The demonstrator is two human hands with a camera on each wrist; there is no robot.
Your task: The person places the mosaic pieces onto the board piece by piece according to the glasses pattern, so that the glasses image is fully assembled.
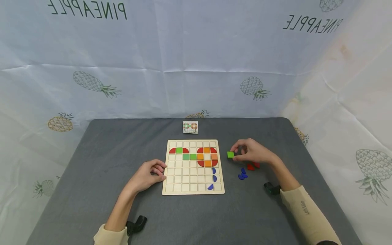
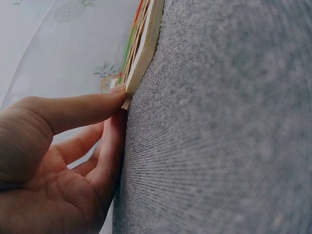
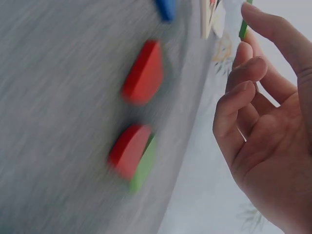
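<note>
Pinched flat in right hand (image 1: 252, 152), green square (image 1: 230, 154) faces board (image 1: 193, 190).

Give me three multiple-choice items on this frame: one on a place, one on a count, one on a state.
1. Where does the small pattern card lie?
A. beyond the board's far edge
B. on the board
C. under the left hand

2. How many green squares sit in the puzzle board?
A. one
B. three
C. five

3. What is the right hand doing?
A. lying flat on the table
B. pinching a green square tile
C. pressing on the board

Answers:
1. A: the card rests on the grey table just past the board's far side.
2. B: one green square in the second row, two side by side in the third.
3. B: thumb and fingers close on the tile right of the board, while the left hand touches the board's left edge.
</note>
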